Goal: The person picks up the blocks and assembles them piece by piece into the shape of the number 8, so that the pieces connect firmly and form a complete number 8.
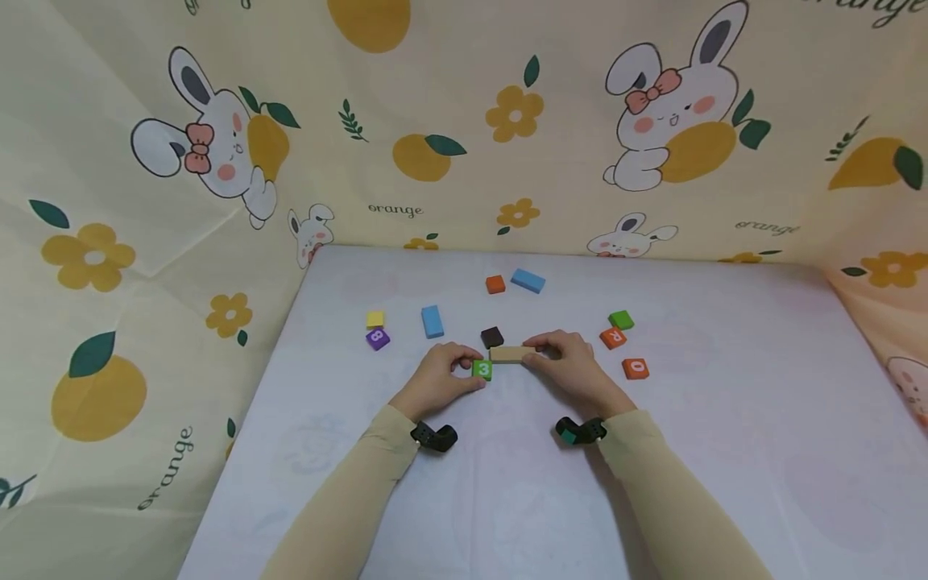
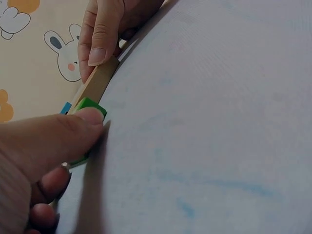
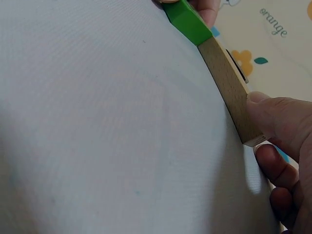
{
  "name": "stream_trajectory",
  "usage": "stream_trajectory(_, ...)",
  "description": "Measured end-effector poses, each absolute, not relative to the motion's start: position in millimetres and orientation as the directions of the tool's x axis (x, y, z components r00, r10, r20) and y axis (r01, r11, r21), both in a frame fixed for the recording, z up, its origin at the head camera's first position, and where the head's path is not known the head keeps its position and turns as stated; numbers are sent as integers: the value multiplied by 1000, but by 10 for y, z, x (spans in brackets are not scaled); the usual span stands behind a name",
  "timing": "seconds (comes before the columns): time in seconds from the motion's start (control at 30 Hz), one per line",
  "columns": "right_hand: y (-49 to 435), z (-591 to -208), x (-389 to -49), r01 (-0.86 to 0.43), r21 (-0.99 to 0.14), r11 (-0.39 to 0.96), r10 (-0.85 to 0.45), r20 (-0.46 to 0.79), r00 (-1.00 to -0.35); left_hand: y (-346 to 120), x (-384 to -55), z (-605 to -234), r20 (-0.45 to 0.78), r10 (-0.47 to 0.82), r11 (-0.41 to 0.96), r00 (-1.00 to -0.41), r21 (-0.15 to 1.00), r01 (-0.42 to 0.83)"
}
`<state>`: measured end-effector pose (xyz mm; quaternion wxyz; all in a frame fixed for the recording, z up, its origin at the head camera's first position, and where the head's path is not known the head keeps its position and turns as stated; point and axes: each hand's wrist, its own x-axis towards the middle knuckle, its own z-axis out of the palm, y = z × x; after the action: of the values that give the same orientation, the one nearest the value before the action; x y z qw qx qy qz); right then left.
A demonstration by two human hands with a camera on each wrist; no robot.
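My left hand [image 1: 439,379] pinches a green block with a white 3 [image 1: 482,370] between thumb and fingers. With thumb and fingers, my right hand [image 1: 569,364] grips the right end of a long plain wooden block [image 1: 510,354]. In the right wrist view, the green block [image 3: 187,22] meets the far end of the wooden block [image 3: 226,87]. The left wrist view shows the left thumb over the green block [image 2: 90,103], hiding much of it. Just behind the wooden block lies a dark brown block [image 1: 492,337].
Left of the hands lie a blue block [image 1: 432,321], a yellow block [image 1: 374,320] and a purple block [image 1: 377,338]. Farther back are an orange block [image 1: 495,283] and another blue block [image 1: 528,280]. To the right lie a green block [image 1: 621,320], an R block [image 1: 612,337] and an O block [image 1: 635,368].
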<state>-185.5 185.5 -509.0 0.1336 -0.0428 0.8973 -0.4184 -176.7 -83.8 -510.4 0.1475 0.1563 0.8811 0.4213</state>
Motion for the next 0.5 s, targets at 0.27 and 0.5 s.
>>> stream_trajectory(0.27, 1875, -5078, -1840, 30, -766, 642, -192, -198, -961, -831, -2012, -4930, -197, 351, 562, -916, 826, 38)
stream_trajectory(0.5, 1898, -5065, -1833, 32, -768, 640, -194, -201, -960, -641, -2241, -4842, -191, 353, 590, -916, 805, 59)
